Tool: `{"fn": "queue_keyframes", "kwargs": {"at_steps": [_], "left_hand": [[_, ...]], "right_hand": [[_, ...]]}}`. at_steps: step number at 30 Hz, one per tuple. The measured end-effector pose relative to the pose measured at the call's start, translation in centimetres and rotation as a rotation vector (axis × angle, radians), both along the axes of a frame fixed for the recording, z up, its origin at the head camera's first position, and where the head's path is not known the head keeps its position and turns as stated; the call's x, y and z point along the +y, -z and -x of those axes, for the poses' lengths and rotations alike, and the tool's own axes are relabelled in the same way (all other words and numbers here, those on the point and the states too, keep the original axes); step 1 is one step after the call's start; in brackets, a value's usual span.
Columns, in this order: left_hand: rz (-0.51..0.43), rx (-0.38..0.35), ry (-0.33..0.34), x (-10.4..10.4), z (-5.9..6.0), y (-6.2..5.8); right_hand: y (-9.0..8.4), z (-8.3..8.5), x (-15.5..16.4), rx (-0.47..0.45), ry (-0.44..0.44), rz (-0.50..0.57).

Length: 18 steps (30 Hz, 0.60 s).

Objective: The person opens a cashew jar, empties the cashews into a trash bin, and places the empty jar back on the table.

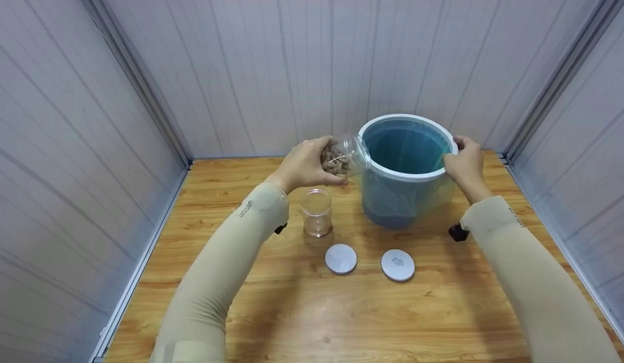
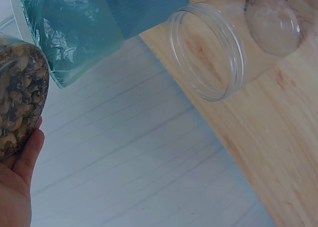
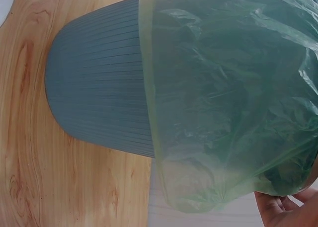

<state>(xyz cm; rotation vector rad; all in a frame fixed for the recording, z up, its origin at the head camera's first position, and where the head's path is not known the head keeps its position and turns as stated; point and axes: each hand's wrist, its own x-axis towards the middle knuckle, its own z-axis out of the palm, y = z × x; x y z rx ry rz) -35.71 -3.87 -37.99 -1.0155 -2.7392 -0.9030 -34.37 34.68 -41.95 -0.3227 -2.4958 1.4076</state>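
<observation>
Fingers of the left hand (image 1: 306, 164) are wrapped round a clear jar (image 1: 344, 156) packed with brown, nut-like pieces, and that jar is tipped on its side, its open mouth resting against the white rim of the blue bin (image 1: 407, 171) at about 9 o'clock on the rim. Over at 3 o'clock on the same rim, the right hand (image 1: 465, 162) curls its fingers over the edge and grips it. From the left wrist view the filled jar's base sits against the palm, the brown contents pressed to the plastic, with the bin's pale green liner (image 2: 74, 33) just beside it. Right wrist view shows that liner (image 3: 228, 98) bagging down over the ribbed blue wall, and fingertips (image 3: 285, 207) just below the bag's bulge at 5 o'clock. On the wooden table (image 1: 292, 312), 1 empty jar (image 1: 316, 212) stands upright, lidless, at 7 o'clock from the bin and directly below the tipped jar. 2 white lids (image 1: 340, 258) lie flat nearer the person, side by side but apart, the second (image 1: 397, 264) at 6 o'clock from the bin. Pale panelled walls close the table in on 3 sides.
</observation>
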Motion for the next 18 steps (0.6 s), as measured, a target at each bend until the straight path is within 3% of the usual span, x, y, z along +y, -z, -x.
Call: {"fn": "queue_keyframes", "kwargs": {"at_steps": [18], "left_hand": [[0.032,0.032,-0.029,1.3,1.0,-0.9]], "right_hand": [[-0.2,-0.1,-0.3,-0.057,-0.019,0.045]]}}
